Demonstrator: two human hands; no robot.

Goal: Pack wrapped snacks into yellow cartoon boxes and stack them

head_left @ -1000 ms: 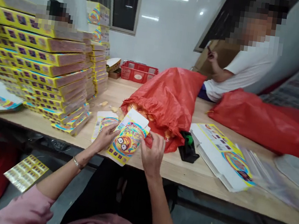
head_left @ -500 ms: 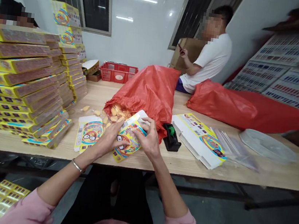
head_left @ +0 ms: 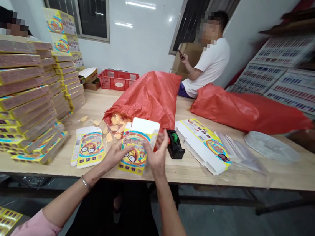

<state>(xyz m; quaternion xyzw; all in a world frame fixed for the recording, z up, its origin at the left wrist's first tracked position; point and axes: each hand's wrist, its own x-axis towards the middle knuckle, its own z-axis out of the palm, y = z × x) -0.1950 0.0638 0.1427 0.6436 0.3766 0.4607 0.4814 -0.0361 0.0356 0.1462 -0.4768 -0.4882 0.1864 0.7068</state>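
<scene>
Between my hands stands a yellow printed cardboard box point(head_left: 134, 155) with a cartoon face, its white top flap point(head_left: 144, 127) raised and its lower end near the tabletop. My left hand point(head_left: 114, 157) grips its lower left side, and my right hand point(head_left: 157, 154) holds its right side. Left of it lies a similar closed box point(head_left: 88, 149) on the wooden table point(head_left: 158, 110). Behind the held box, a red woven sack point(head_left: 145, 97) spills pale yellow snack pieces point(head_left: 114, 127) onto the table.
Tall stacks of yellow boxes point(head_left: 18, 95) stand at left, with a seated person point(head_left: 1, 22) behind them. Right of my hands are a black tape dispenser point(head_left: 174, 145), flat box blanks point(head_left: 203, 145), clear plastic bags point(head_left: 236, 153) and another red sack point(head_left: 248, 110).
The box has turned from a tilted position to nearly upright, with its white flap at the top. My hands have drawn closer to the table's front edge, and the view has shifted slightly.
</scene>
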